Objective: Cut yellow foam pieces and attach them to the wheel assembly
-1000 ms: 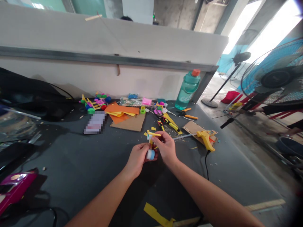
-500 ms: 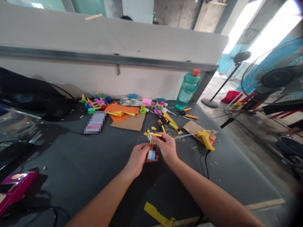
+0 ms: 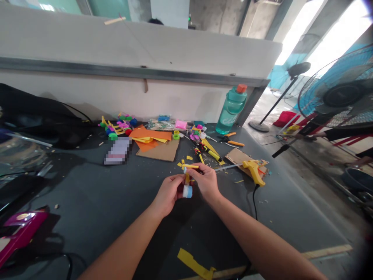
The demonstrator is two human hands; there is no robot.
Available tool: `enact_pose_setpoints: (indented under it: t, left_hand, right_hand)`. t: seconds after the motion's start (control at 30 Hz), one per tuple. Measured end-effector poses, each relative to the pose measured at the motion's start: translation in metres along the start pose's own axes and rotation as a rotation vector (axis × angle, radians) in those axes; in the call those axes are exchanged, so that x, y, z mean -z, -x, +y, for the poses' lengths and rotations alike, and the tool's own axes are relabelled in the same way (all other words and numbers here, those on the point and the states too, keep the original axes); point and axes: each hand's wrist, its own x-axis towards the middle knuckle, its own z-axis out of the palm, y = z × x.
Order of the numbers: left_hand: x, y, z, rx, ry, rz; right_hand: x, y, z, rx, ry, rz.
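Observation:
A small craft piece is held up between my hands above the table. It has a yellow strip (image 3: 187,179) in the middle and a blue-and-white round part (image 3: 187,191) hanging at its lower end. My left hand (image 3: 168,194) grips the piece from the left, its fingertips partly hidden behind it. With thumb and fingers pinched, my right hand (image 3: 206,179) holds the top, where a yellow stick (image 3: 190,166) lies level across a small pale blue part. Little yellow scraps (image 3: 189,158) lie just beyond my fingers.
A yellow glue gun (image 3: 253,171) rests on cardboard at right, its cord running forward. Pliers (image 3: 211,151), orange sheets (image 3: 151,135), a phone (image 3: 117,151) and a green bottle (image 3: 231,111) stand or lie farther back. A yellow strip of scrap (image 3: 194,265) is near the front edge.
My left hand has shifted slightly left and its fingers show less beneath the blue-and-white part. That part has moved a little right. My right hand keeps its pinch.

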Motion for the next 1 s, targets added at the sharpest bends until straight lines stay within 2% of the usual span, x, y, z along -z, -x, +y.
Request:
enact_pose_setpoints:
  t: [0.37,0.6,1.0]
  left_hand:
    - [0.0,0.0,0.001,0.002,0.006,0.011]
    - [0.0,-0.001,-0.002,-0.017,-0.02,0.025]
    - [0.003,-0.004,-0.003,-0.067,-0.033,-0.01]
  right_hand:
    - [-0.002,0.005,-0.002,0.008,0.042,0.012]
    - [-0.002,0.005,0.002,0.063,0.101,0.045]
    - [-0.006,0.011,-0.002,0.11,0.172,0.026]
